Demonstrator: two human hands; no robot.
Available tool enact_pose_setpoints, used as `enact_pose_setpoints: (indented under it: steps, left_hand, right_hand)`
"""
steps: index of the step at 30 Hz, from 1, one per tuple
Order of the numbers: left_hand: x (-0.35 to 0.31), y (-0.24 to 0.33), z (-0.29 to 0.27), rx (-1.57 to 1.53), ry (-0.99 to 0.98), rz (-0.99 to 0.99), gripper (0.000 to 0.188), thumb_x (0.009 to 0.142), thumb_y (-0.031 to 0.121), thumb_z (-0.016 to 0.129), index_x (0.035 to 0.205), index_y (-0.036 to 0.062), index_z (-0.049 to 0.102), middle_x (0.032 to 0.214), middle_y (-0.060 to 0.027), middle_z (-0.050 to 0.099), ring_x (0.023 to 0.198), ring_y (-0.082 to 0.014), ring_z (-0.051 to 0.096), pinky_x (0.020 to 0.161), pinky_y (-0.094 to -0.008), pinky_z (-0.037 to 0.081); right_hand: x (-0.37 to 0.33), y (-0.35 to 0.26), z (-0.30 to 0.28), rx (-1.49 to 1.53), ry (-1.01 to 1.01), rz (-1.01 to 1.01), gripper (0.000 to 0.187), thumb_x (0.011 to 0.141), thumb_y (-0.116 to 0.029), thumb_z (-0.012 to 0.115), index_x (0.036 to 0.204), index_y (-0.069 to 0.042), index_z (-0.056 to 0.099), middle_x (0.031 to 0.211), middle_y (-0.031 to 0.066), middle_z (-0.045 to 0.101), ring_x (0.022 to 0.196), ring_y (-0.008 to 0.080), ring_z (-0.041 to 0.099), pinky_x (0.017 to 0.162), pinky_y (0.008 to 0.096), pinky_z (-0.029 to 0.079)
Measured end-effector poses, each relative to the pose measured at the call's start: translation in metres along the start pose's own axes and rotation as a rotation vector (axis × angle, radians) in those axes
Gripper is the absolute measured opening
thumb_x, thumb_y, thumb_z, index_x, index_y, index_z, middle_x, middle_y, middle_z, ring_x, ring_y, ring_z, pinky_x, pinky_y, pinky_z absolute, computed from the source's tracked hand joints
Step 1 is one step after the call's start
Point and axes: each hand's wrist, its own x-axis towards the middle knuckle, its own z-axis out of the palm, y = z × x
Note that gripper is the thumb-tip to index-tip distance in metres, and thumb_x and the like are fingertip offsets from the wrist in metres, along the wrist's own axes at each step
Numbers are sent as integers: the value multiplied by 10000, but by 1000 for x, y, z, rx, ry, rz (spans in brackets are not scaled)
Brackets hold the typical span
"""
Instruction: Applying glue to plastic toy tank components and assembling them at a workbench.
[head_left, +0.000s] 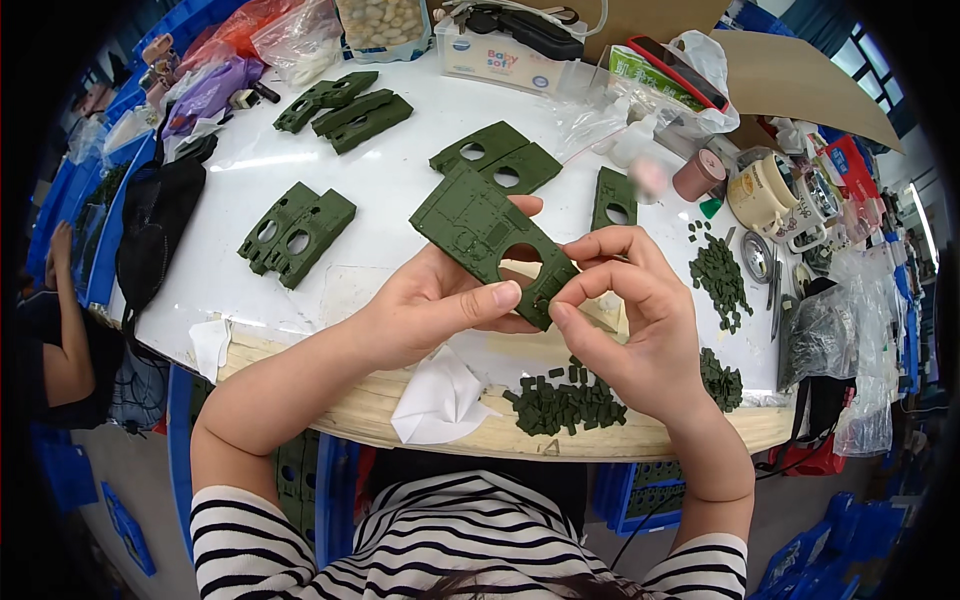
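A dark green plastic model vehicle hull with a large round hole is held up, tilted, above the table's near edge. My left hand is closed round its lower side, thumb on top by the hole. At the hull's right end, my right hand has thumb and forefinger pinched together against the edge. Whatever may be between those fingertips is hidden. Below the hands lies a heap of small green plastic pieces. Another hull with two round holes rests just behind the held one.
More green hull parts lie on the white table: a pair at left, others at the back, one at right. Small pieces, a mug and tweezers sit at right. Crumpled paper lies in front.
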Motion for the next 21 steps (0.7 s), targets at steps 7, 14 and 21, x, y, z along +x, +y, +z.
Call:
enact_pose_setpoints:
  steps: [7, 14, 21]
  left_hand:
    - [1, 0, 0, 32, 2, 9, 663, 944, 174, 564, 1479, 106, 178, 1343, -140, 445, 1223, -244, 490, 963, -397, 503]
    - [1, -1, 1, 66, -11, 36, 698, 937, 210, 556, 1484, 88, 140, 1355, -176, 407, 1247, -286, 471, 959, -423, 506]
    - [-1, -2, 0, 28, -19, 44, 640, 956, 126, 547, 1479, 93, 178, 1321, -123, 467, 1207, -217, 499, 939, -373, 517]
  right_hand:
    - [0, -4, -2, -16, -77, 55, 73, 741, 4, 705, 800, -4, 662, 1093, 100, 524, 1046, 174, 518, 941, 305, 395]
    - [1, -2, 2, -95, 14, -50, 106, 695, -40, 733, 773, -28, 661, 981, 94, 584, 933, 222, 571, 800, 318, 460]
    - [1, -2, 3, -126, 12, -63, 123, 682, -37, 744, 762, -33, 650, 971, 88, 584, 923, 223, 566, 776, 320, 460]
